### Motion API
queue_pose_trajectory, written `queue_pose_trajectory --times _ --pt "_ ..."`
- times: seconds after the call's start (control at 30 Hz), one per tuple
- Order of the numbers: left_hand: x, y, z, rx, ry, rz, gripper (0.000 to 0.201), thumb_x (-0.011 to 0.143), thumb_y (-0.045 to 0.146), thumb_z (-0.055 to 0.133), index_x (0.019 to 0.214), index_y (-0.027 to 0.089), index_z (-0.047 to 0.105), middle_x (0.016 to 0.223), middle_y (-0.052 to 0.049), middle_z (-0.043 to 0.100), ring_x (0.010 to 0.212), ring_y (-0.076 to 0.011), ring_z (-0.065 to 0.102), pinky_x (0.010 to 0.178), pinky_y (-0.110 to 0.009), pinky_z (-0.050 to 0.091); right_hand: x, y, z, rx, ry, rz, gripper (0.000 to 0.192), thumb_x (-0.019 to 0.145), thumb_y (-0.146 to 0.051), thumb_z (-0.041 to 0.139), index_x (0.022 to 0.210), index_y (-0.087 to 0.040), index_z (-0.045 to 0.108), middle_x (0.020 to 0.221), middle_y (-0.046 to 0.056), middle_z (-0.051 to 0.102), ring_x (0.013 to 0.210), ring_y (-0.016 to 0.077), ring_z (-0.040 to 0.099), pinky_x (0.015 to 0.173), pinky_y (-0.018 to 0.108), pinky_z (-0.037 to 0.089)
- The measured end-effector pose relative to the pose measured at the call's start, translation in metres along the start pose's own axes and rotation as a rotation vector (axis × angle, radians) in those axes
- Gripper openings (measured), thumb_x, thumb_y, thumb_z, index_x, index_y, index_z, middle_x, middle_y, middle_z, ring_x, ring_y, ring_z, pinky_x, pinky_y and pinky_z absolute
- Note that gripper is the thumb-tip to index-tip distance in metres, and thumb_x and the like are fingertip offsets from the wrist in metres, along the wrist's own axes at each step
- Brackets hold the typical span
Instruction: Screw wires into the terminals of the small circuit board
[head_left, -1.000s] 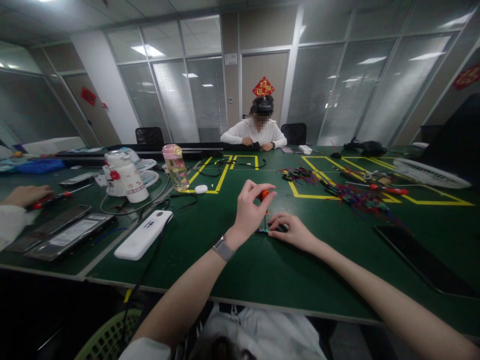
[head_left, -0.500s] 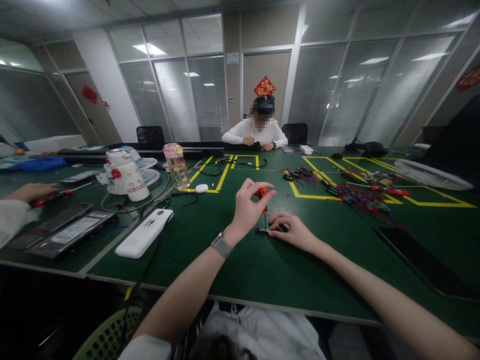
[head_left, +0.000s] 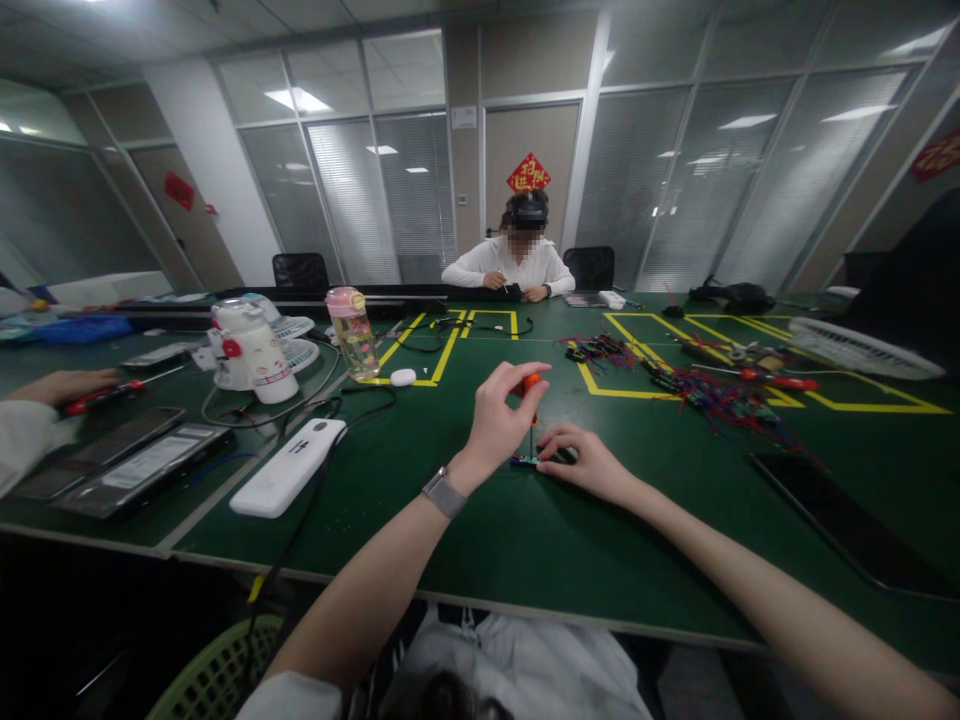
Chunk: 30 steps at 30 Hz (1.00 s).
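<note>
My left hand [head_left: 496,420] grips the orange handle of a small screwdriver [head_left: 529,384] held upright, its tip down on a small dark part [head_left: 529,460] on the green table [head_left: 480,530]. A watch sits on that wrist. My right hand [head_left: 589,462] lies flat on the table and pins the small part from the right, fingers over it. Most of the part is hidden under those fingers.
A white power bank [head_left: 289,467], cables, a pink-capped bottle [head_left: 350,334] and a white jug [head_left: 251,352] stand left. Colourful wire bundles [head_left: 712,395] lie right, beside a dark phone [head_left: 847,520]. Another person's hand [head_left: 64,385] holds a red tool far left; a person sits opposite.
My left hand's fingers have shifted slightly on the screwdriver handle, as in a turn. My right hand stays put. The person opposite has raised their hands a little.
</note>
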<state>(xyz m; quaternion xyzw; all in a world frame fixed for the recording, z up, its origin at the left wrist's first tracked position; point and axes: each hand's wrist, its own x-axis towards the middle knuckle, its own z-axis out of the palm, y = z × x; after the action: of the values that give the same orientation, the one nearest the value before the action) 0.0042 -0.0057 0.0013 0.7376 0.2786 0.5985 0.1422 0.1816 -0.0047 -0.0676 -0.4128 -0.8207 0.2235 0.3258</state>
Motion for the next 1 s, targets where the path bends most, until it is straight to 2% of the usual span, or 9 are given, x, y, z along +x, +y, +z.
queue_pose_trajectory --times 0.13,0.33,0.43,0.63,0.73,0.87,0.93,1.0 --pt "-0.0002 0.0020 -0.0012 0.084 0.057 0.029 0.014 0.085 0.027 0.064 0.096 0.019 0.068 0.081 -0.001 0.057 0.073 -0.0124 0.055 0.069 -0.024 0.046 -0.0001 -0.0008 -0.0004 -0.009 0.003 0.000 0.010 0.075 -0.029 0.072 0.073 -0.020 0.071 0.096 0.007 0.067 0.092 0.0225 0.063 0.088 0.038 0.045" --pt "-0.0023 0.0006 -0.0005 -0.018 -0.021 0.021 0.030 0.098 0.022 0.040 0.119 0.021 0.060 0.100 -0.005 0.063 0.088 -0.0135 0.059 0.079 -0.027 0.047 0.0001 0.0009 0.0005 -0.016 0.006 -0.017 0.009 0.076 -0.029 0.071 0.074 -0.020 0.072 0.096 0.007 0.068 0.091 0.0220 0.063 0.086 0.037 0.046" --pt "-0.0013 0.0010 -0.0005 -0.029 -0.025 0.033 0.029 0.096 0.020 0.043 0.119 0.021 0.060 0.099 -0.005 0.064 0.088 -0.0133 0.060 0.080 -0.027 0.047 -0.0001 0.0013 0.0007 -0.012 0.009 -0.012 0.009 0.075 -0.029 0.071 0.073 -0.020 0.072 0.096 0.006 0.068 0.092 0.0219 0.063 0.087 0.037 0.045" --pt "0.0003 0.0039 -0.0005 0.066 0.080 0.058 0.014 0.084 0.025 0.065 0.096 0.020 0.070 0.077 0.000 0.054 0.071 -0.0117 0.054 0.069 -0.024 0.046 -0.0005 -0.0003 0.0005 -0.005 0.013 0.007 0.010 0.075 -0.030 0.072 0.073 -0.020 0.072 0.096 0.007 0.068 0.091 0.0219 0.063 0.085 0.037 0.046" --pt "-0.0003 0.0035 -0.0009 0.032 0.050 0.042 0.018 0.090 0.026 0.057 0.103 0.020 0.068 0.083 -0.002 0.057 0.078 -0.0126 0.056 0.073 -0.026 0.047 -0.0003 -0.0002 0.0005 -0.008 0.010 0.001 0.011 0.075 -0.031 0.071 0.073 -0.020 0.072 0.095 0.006 0.068 0.090 0.0218 0.063 0.085 0.037 0.046" --pt "-0.0009 0.0025 -0.0012 -0.045 -0.032 0.039 0.030 0.097 0.020 0.040 0.118 0.022 0.061 0.107 -0.006 0.062 0.098 -0.0151 0.059 0.087 -0.030 0.047 -0.0002 0.0005 0.0003 -0.014 0.009 -0.014 0.012 0.076 -0.032 0.071 0.074 -0.020 0.072 0.096 0.007 0.068 0.091 0.0221 0.063 0.086 0.037 0.046" --pt "-0.0008 0.0026 -0.0009 -0.044 -0.033 0.036 0.029 0.097 0.020 0.041 0.119 0.021 0.060 0.105 -0.006 0.063 0.096 -0.0149 0.060 0.086 -0.030 0.047 -0.0003 0.0006 0.0002 -0.014 0.008 -0.013 0.012 0.076 -0.031 0.071 0.074 -0.020 0.072 0.096 0.007 0.068 0.092 0.0222 0.063 0.087 0.038 0.046" --pt "-0.0005 0.0033 -0.0006 0.014 0.017 0.029 0.023 0.093 0.021 0.049 0.111 0.021 0.064 0.094 -0.004 0.062 0.086 -0.0142 0.059 0.079 -0.028 0.048 -0.0003 0.0004 0.0001 -0.012 0.005 -0.007 0.011 0.076 -0.031 0.071 0.074 -0.020 0.072 0.096 0.007 0.068 0.091 0.0222 0.063 0.087 0.038 0.046"
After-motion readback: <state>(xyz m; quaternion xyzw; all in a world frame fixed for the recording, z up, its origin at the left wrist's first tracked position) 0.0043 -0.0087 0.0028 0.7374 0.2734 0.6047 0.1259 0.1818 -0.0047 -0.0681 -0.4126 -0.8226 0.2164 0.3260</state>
